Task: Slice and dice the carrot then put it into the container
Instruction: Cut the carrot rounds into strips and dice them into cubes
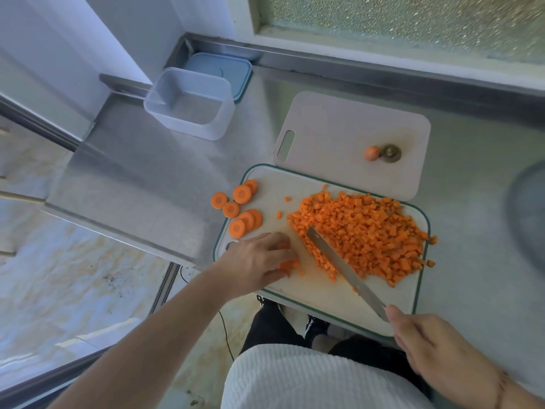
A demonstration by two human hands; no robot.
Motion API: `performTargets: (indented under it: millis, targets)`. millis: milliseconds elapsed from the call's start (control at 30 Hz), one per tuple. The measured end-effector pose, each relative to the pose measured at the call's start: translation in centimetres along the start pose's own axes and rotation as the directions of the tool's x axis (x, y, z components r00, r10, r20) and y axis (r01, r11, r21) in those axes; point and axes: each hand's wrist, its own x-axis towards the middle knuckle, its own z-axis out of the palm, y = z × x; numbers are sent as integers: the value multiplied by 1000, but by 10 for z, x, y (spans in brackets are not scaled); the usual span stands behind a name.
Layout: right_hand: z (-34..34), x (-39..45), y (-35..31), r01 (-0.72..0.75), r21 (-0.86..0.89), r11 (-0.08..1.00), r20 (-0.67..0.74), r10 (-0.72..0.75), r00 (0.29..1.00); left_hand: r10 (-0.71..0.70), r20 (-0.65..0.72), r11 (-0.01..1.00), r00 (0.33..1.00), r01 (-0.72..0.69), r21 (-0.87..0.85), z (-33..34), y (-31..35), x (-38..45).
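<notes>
On the board [295, 184], the left hand [259, 261] grips carrot [287, 264] close to the knife [342, 264] gripped by the right hand [424, 343], so its fingers risk a cut.

We cannot see the steel knife's [345, 268] handle inside our right hand [427, 340]; at three o'clock, a blurred grey round object [528, 216] is cut off.

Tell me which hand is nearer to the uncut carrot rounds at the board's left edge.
Left. The left hand lies on the cutting board just below the carrot rounds, holding some carrot pieces. The right hand grips the knife at the board's near right corner, much farther off.
</notes>
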Motion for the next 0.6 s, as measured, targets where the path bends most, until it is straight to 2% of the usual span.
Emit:
performTargets:
  millis: [100, 167, 267, 333, 400, 600]
  targets:
    - [8, 4, -8, 9, 29, 1000, 36, -10, 999, -112, -92, 994, 989, 113, 5, 3, 17, -5]
    - [15, 8, -14, 19, 27, 999, 55, -20, 998, -257, -155, 966, 954, 253, -47, 9, 29, -10]
    - [26, 15, -24, 31, 16, 999, 74, -32, 997, -492, -286, 869, 822, 482, -109, 21, 46, -17]
    - [30, 18, -29, 40, 12, 999, 75, -41, 996, -598, -327, 800, 732, 575, -174, 28, 56, -15]
    - [33, 20, -35, 46, 17, 999, 75, -47, 996, -620, -347, 783, 703, 584, -216, 32, 63, -9]
    - [37, 25, -36, 89, -9, 996, 67, -88, 994, -587, -384, 808, 713, 544, -226, 39, 63, -4]
